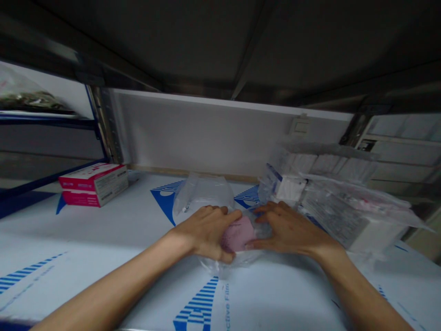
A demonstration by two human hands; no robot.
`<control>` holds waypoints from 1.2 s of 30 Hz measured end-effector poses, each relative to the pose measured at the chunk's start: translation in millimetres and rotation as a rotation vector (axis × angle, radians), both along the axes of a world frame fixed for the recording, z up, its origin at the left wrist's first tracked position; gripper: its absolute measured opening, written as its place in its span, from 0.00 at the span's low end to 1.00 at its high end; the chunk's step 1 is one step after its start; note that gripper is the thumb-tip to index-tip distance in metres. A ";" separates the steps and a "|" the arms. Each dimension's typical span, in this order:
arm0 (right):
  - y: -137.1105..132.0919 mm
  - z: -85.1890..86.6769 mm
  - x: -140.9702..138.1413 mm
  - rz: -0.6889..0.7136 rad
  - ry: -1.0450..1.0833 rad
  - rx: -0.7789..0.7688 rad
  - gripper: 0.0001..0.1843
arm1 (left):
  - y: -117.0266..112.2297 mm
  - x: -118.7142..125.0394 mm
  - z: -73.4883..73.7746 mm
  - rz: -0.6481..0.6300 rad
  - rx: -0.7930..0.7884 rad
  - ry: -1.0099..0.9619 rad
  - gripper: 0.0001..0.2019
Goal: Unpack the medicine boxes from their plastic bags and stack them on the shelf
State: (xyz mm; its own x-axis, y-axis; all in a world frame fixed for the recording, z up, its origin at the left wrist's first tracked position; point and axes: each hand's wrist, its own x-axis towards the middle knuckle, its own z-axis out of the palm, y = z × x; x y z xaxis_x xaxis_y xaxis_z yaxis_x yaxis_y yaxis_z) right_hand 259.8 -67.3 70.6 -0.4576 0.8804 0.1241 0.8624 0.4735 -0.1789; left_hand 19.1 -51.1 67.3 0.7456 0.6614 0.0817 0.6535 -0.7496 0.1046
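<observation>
**Both hands on the bag, mid-shelf!**

Here we go on the film-covered shelf (103, 257): the left hand (206, 232) and right hand (289, 227) are gripping a clear plastic bag (203, 195) around a pink item (238, 234), near the shelf's middle. Pink-and-white boxes (93, 185) sit toward the back left corner, plastic-wrapped white packs (337, 211) crowd the right side, and a white back wall (193, 133) rises behind!
</observation>
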 end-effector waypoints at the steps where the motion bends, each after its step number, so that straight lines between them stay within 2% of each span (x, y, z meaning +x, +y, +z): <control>1: -0.5 1.5 -1.8 -0.008 -0.007 0.030 0.37 | 0.2 -1.2 1.0 -0.005 0.002 -0.002 0.34; 3: -0.9 4.3 -4.4 -0.008 -0.032 0.069 0.34 | 0.8 -3.0 1.8 -0.033 0.001 -0.018 0.36; 7: 1.4 6.0 -5.6 0.082 -0.025 0.066 0.32 | 2.5 -2.9 -1.1 -0.071 0.019 -0.087 0.36; 13: 9.8 -0.8 1.8 0.013 0.009 0.001 0.35 | 3.5 -0.7 -2.7 -0.082 0.080 -0.200 0.34; 15: 11.8 -1.2 2.8 0.005 0.042 0.030 0.34 | 3.9 -0.9 -2.6 -0.069 0.079 -0.205 0.34; 20: 14.5 1.9 -6.2 0.012 0.254 0.186 0.25 | 5.9 -1.1 -4.7 -0.051 0.098 -0.183 0.32; 23: 18.3 -0.2 -10.0 -0.067 0.504 0.086 0.26 | 6.5 -1.0 -4.8 -0.051 0.137 -0.211 0.33; 27: 25.1 -4.0 -5.8 -0.108 0.708 -0.063 0.30 | 9.0 -2.2 -5.1 -0.045 0.084 -0.215 0.39; 32: 28.6 -0.9 -1.1 -0.118 0.895 -0.014 0.25 | 18.8 -12.1 -7.9 0.011 -0.079 -0.275 0.53; 36: 32.1 2.1 1.2 -0.153 1.027 0.033 0.20 | 29.9 -21.0 -9.9 -0.014 -0.110 -0.426 0.60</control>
State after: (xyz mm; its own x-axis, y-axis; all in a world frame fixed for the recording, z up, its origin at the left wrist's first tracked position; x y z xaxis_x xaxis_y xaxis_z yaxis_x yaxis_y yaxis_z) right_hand 261.0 -35.2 72.8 -0.0013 0.9094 0.4159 0.3537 0.3894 -0.8504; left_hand -1.9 -21.2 57.4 0.6695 0.6732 0.3138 0.5244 -0.7276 0.4422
